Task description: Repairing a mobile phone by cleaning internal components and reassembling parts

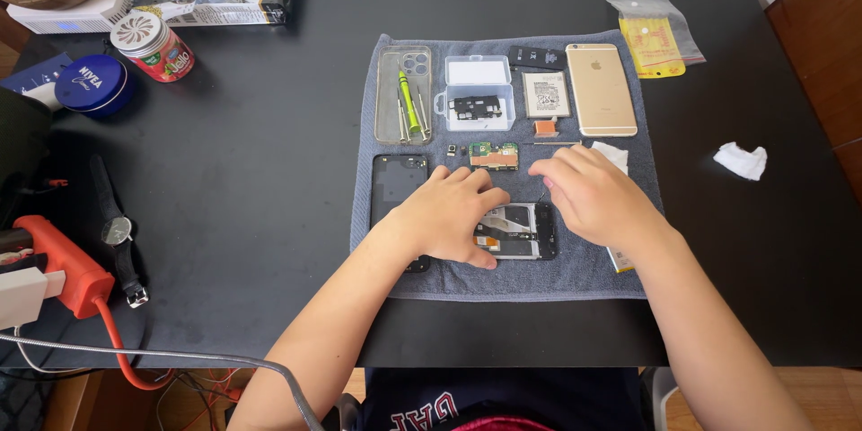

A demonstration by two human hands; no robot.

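An opened phone chassis (518, 233) lies on a grey towel (593, 274) near the table's front. My left hand (449, 215) rests flat on its left part, fingers spread over it. My right hand (593, 193) hovers over its right end with fingers curled down; anything pinched in the fingertips is hidden. A green circuit board (494, 155) lies just beyond both hands. A dark back cover (397, 184) sits left of my left hand.
On the towel's far half are a clear case with a green screwdriver (404, 94), a small plastic parts box (479, 92), a battery (545, 94) and a gold phone (600, 88). A crumpled tissue (741, 160), a wristwatch (117, 232), jars and boxes lie on the black table (251, 171).
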